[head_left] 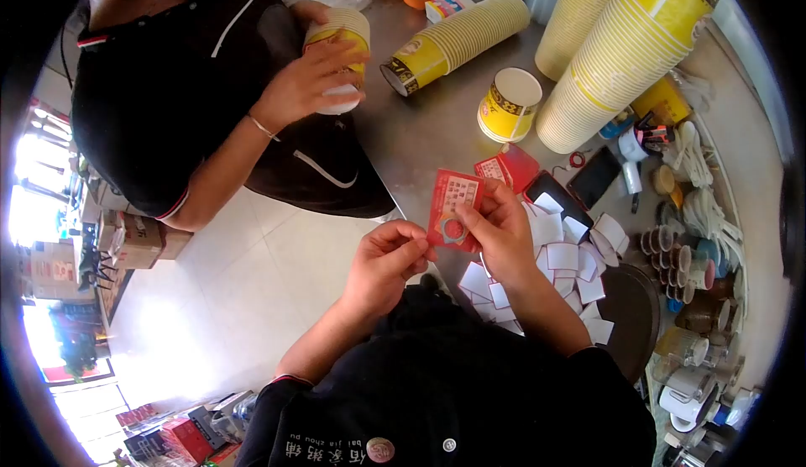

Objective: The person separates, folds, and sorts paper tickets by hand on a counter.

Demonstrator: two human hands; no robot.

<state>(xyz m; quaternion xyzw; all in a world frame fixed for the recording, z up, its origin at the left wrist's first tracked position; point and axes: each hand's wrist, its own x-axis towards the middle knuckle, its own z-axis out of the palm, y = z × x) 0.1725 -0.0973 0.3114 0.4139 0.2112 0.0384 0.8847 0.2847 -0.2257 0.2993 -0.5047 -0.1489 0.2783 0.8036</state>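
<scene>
In the head view a red printed card [451, 196] is held up in front of me. My right hand [500, 233] grips it by its right side, thumb across its face. The fingers of my left hand [388, 265] are pinched together at the card's lower left corner. Just beyond, more red cards [514, 167] lie on the metal table [437, 135]. A pile of white pieces with red edges [564, 259] spreads beside and partly behind my right forearm. Two dark phones [594, 177] lie by the pile.
Another person [193, 89] at the left holds yellow paper cups [337, 26]. A cup stack [457, 40] lies on its side; tall stacks [625, 55] lean at the right. A short upright cup [510, 104] stands between. Jars and small items crowd the right edge [684, 333].
</scene>
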